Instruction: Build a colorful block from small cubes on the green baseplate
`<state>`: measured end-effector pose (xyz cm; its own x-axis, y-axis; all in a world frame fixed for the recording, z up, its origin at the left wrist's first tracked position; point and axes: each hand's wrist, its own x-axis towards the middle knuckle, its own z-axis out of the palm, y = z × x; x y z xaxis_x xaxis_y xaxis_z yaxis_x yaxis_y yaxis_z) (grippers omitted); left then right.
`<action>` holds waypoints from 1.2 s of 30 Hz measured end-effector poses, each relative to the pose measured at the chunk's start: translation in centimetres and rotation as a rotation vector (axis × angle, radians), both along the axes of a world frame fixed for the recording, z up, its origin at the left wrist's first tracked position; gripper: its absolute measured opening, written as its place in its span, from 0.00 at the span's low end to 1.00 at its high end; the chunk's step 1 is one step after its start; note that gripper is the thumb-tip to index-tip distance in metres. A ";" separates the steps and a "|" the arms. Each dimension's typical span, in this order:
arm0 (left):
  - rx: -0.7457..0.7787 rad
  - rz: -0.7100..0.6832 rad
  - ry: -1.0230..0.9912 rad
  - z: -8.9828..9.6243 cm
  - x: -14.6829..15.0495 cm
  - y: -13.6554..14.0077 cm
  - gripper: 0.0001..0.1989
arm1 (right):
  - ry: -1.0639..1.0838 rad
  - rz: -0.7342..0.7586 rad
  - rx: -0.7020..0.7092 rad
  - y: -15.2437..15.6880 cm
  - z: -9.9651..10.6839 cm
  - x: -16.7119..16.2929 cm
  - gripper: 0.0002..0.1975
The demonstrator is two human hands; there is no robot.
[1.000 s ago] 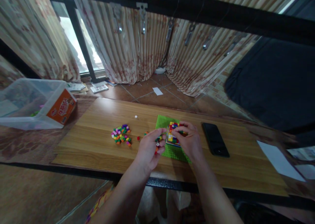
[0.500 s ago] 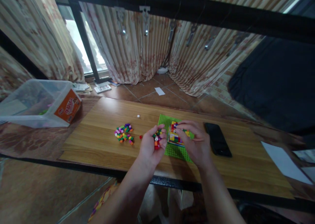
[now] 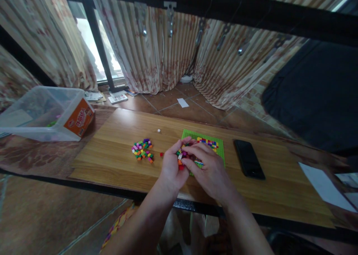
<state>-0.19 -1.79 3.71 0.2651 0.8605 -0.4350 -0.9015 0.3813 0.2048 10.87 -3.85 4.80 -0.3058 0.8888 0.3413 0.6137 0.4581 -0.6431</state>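
Our left hand (image 3: 171, 168) was cupped near the worktop's (image 3: 117, 161) front edge, fingers curled around a handful of bricks (image 3: 182, 157), so they stayed within easy reach. Our right hand (image 3: 210, 170) lay over it, fingers pinched together among those bricks; whether one was gripped we could not tell. The hands hid the baseplate's (image 3: 216, 151) near part. A loose pile (image 3: 142, 150) lay towards the left.

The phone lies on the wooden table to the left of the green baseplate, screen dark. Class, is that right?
Not quite. The head view shows the phone lying to the right of the green baseplate, not the left. It does lie on the wooden table, screen dark.
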 end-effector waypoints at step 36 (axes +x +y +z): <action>-0.106 -0.008 0.034 -0.4 0.5 0.1 0.13 | 0.322 -0.164 -0.030 0.3 -1.2 -0.3 0.04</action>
<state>0.30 -1.70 3.29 0.2554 0.8073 -0.5320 -0.8917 0.4093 0.1931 10.56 -3.58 3.65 -0.0393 0.9282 0.3699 0.4411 0.3483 -0.8271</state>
